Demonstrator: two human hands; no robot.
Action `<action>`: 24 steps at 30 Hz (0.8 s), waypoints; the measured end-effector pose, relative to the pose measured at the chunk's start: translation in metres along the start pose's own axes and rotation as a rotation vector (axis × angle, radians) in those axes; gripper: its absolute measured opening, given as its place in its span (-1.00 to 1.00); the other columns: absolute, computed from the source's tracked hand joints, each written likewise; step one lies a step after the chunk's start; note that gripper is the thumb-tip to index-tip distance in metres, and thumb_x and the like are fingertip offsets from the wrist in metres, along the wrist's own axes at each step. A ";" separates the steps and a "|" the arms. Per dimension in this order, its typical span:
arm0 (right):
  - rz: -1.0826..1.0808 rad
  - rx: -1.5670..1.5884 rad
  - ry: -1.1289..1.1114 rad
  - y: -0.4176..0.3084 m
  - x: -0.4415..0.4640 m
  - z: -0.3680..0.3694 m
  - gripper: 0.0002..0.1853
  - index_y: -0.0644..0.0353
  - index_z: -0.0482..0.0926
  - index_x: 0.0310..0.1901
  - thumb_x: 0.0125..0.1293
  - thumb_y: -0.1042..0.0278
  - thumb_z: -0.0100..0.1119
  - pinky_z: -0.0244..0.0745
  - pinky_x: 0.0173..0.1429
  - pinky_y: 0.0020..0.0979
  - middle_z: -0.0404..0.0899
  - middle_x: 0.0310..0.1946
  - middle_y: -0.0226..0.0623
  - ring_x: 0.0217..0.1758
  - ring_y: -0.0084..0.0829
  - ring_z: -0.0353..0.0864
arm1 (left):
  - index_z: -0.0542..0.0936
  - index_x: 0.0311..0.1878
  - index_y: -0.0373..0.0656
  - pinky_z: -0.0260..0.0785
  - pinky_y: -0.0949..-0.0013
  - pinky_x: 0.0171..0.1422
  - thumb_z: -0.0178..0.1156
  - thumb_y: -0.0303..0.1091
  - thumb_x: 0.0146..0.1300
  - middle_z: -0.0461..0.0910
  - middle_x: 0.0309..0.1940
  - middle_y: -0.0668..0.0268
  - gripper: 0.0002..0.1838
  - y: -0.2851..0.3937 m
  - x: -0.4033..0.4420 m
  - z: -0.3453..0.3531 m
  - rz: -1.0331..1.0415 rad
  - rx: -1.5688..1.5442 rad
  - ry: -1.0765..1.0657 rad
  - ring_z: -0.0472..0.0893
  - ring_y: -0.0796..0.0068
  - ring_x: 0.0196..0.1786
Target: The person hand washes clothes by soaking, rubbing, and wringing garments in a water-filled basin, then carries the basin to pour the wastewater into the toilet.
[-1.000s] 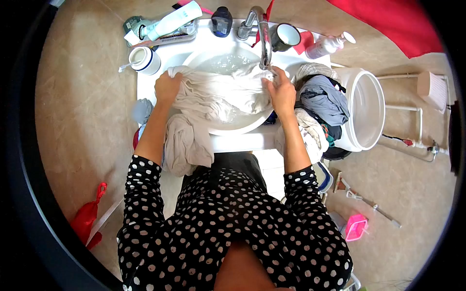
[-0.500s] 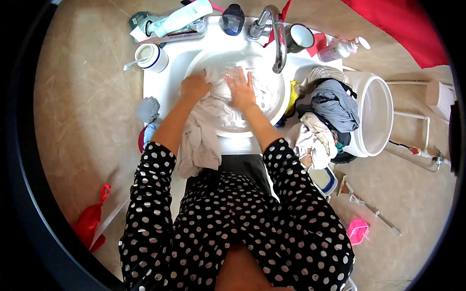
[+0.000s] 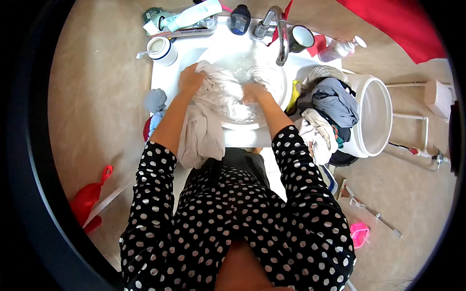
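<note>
A pale beige garment lies partly in the water of a round white basin and hangs over the basin's front left edge. My left hand is closed on a bunched fold of it at the basin's left rim. Down in the water, on the right side, my right hand is curled into the wet cloth; its fingertips are hidden. The chrome faucet arches over the back right of the basin.
Several clothes are heaped at the right beside a white bucket. Along the sink's back edge stand a dark bottle, a mug and a pump bottle. A white jar is at the back left.
My right hand has gone from spread flat on the cloth to curled in the water, nearer the front. My left hand has lifted a bunch of the garment up at the left rim.
</note>
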State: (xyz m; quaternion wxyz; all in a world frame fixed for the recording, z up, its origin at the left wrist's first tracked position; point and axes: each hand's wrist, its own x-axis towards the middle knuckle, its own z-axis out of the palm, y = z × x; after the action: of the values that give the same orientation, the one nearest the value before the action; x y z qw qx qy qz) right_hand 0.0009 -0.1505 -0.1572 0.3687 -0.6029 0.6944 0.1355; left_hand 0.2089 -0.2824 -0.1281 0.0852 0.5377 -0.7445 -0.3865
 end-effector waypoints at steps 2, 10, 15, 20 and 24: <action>-0.013 -0.019 0.055 -0.007 -0.030 -0.011 -0.52 0.25 0.67 -0.10 -0.03 0.11 0.35 0.54 0.05 -0.11 0.68 -0.22 -0.03 -0.10 -0.05 0.67 | 0.62 0.05 -0.10 0.43 0.14 0.09 0.27 -0.12 0.06 0.68 -0.14 0.09 -0.53 -0.003 -0.006 -0.001 0.014 -0.038 0.000 0.63 0.06 -0.02; -0.190 0.763 0.661 -0.028 -0.144 -0.083 -0.59 0.18 0.67 -0.09 -0.09 0.40 0.36 0.53 -0.02 -0.35 0.70 -0.25 -0.12 -0.19 -0.25 0.68 | 0.55 0.08 -0.27 0.42 0.25 -0.02 0.21 0.04 0.22 0.62 -0.08 0.09 -0.43 0.000 -0.048 0.035 -0.038 -0.645 0.106 0.59 0.26 -0.03; -0.474 1.185 0.811 -0.056 -0.204 -0.142 -0.63 0.28 0.62 -0.09 -0.04 0.59 0.27 0.52 -0.06 -0.46 0.68 -0.26 -0.32 -0.23 -0.46 0.64 | 0.32 0.28 -0.28 0.46 0.04 -0.07 -0.03 0.36 0.27 0.43 0.08 0.03 -0.15 0.042 -0.114 0.031 -0.447 -0.813 -0.103 0.52 0.13 -0.02; -0.771 1.339 0.814 -0.082 -0.273 -0.170 -0.66 0.32 0.57 -0.08 0.04 0.65 0.17 0.50 -0.02 -0.50 0.64 -0.24 -0.31 -0.17 -0.51 0.62 | -0.08 0.50 -0.12 0.23 -0.27 0.30 -0.20 0.54 0.19 0.12 0.35 -0.27 0.06 0.083 -0.145 0.053 -0.756 -1.469 -0.573 0.33 -0.29 0.29; -0.840 1.431 0.766 -0.085 -0.312 -0.150 -0.64 0.33 0.52 -0.04 0.05 0.62 0.14 0.47 0.02 -0.49 0.60 -0.21 -0.33 -0.11 -0.51 0.59 | -0.13 0.52 -0.02 0.11 -0.25 0.38 -0.38 0.63 0.13 -0.06 0.46 -0.10 0.09 0.114 -0.130 0.076 -0.608 -1.918 -0.653 0.23 -0.23 0.37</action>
State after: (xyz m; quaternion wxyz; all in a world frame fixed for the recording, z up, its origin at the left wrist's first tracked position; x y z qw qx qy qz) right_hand 0.0284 -0.0354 0.1783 0.4179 -0.4374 0.4111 -0.6819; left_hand 0.1369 -0.1186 -0.0664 0.1694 0.2790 0.0516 -0.9438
